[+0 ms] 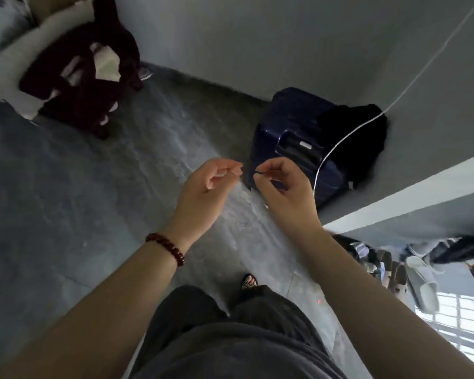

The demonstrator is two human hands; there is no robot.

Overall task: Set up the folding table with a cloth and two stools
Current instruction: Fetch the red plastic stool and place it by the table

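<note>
Hands meet almost fingertip to fingertip above the floor [66, 173]: the left hand [208, 184] curls thumb to fingers, on what I cannot tell, and the right hand [282, 184] pinches a small dark piece [259, 173]. No folding table, cloth or stool shows plainly, so neither hand counts as nearer; a dark suitcase [285, 138] stands at the floor's far edge, beyond the right hand.

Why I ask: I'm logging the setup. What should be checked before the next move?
1. Folding table in view: not ok, none visible.
2. Cloth and stools in view: not ok, none visible.
3. Left hand free: cannot tell, fingertips pinched together.
4. Right hand free: not ok, it pinches a small dark item.
5. White cable away from arms: not ok, hangs beside the right hand.
</note>
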